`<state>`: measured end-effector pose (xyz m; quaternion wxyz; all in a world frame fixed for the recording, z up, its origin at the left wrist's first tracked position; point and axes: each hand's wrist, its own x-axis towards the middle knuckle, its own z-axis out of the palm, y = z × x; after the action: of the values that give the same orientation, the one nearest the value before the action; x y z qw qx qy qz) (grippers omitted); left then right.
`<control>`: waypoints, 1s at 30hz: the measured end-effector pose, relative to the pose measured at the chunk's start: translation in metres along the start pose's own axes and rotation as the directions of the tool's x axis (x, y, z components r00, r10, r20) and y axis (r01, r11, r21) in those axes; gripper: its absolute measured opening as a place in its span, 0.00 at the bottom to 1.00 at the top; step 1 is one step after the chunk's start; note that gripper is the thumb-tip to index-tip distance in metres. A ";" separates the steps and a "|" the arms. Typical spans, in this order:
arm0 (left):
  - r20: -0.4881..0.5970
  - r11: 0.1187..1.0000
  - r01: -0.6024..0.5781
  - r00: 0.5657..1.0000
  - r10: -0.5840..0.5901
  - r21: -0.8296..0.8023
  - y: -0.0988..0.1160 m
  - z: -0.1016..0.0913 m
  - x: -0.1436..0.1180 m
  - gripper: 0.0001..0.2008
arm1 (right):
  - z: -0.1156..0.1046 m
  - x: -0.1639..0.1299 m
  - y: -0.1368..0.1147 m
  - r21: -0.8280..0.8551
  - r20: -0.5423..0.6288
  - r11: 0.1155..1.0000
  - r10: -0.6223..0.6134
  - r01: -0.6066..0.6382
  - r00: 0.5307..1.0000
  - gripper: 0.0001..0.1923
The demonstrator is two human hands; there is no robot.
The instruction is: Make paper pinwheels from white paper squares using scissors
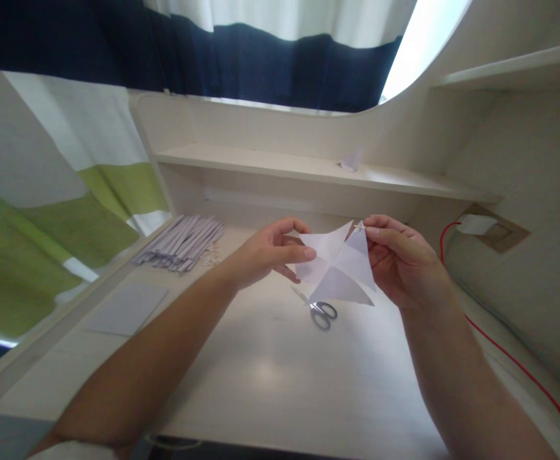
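Both of my hands hold a white paper pinwheel shape (pixel 338 267) up above the desk. My left hand (pixel 266 253) pinches its left flap between thumb and fingers. My right hand (pixel 401 260) grips the upper right corner, with fingertips at the top point. The paper has several triangular folded flaps meeting near its centre. Below it on the desk lies a pair of scissors (pixel 322 313) with grey handles, partly hidden by the paper.
A bundle of rolled paper sticks (pixel 184 241) lies at the desk's back left. A flat grey sheet (pixel 127 308) rests near the left edge. A small folded paper (pixel 351 160) sits on the shelf. A red cable (pixel 509 358) runs from a wall plug (pixel 476 223) along the right.
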<state>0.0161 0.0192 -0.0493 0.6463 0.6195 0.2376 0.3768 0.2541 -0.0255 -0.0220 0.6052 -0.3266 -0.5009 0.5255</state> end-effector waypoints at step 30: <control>-0.217 0.649 -0.401 0.719 0.660 0.646 0.010 0.034 -0.015 0.07 | 0.011 -0.006 0.015 -0.135 0.007 0.976 -0.172 0.171 0.985 0.05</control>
<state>0.0311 -0.0141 -0.0376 0.2225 0.7211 0.2760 0.5953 0.2396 -0.0291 -0.0349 0.6260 -0.3237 -0.5602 0.4353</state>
